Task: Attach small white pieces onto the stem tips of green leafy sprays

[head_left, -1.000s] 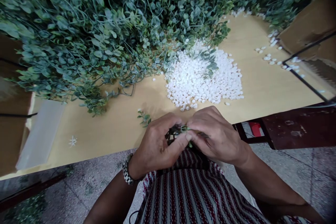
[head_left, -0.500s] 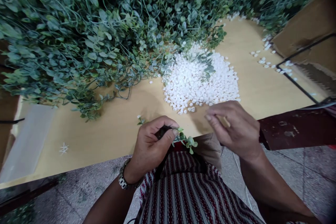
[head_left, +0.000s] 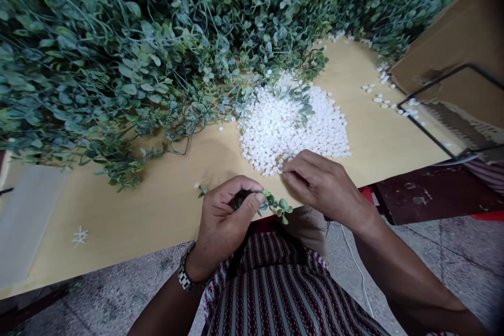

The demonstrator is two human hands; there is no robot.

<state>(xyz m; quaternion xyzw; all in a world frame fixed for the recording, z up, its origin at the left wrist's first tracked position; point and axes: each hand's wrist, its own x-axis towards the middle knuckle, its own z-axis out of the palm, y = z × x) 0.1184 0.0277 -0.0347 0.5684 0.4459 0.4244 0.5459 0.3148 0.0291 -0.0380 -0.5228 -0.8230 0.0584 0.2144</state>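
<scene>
My left hand (head_left: 230, 215) pinches a leafy green artificial sprig (head_left: 281, 207) between thumb and forefinger, above the table's near edge. Part of the sprig runs hidden behind the fingers. A smaller leafy end with a white tip (head_left: 200, 189) shows on the hand's far left side. At the near edge of a heap of small white pieces (head_left: 295, 126), my right hand (head_left: 323, 184) has its thumb and forefinger pressed together. The fingertips are right by the loose pieces, and what lies between them is too small to make out.
A thick mass of green artificial foliage (head_left: 157, 37) covers the back of the table (head_left: 165, 210). To the right stand a torn cardboard box (head_left: 460, 47) and a black wire frame (head_left: 429, 139). White star-shaped bits (head_left: 80, 236) and a translucent sheet (head_left: 31, 220) lie at left.
My right hand has moved left and closed its fingertips at the near edge of the white heap. My left hand keeps the sprig nearly in place. The view has shifted slightly right.
</scene>
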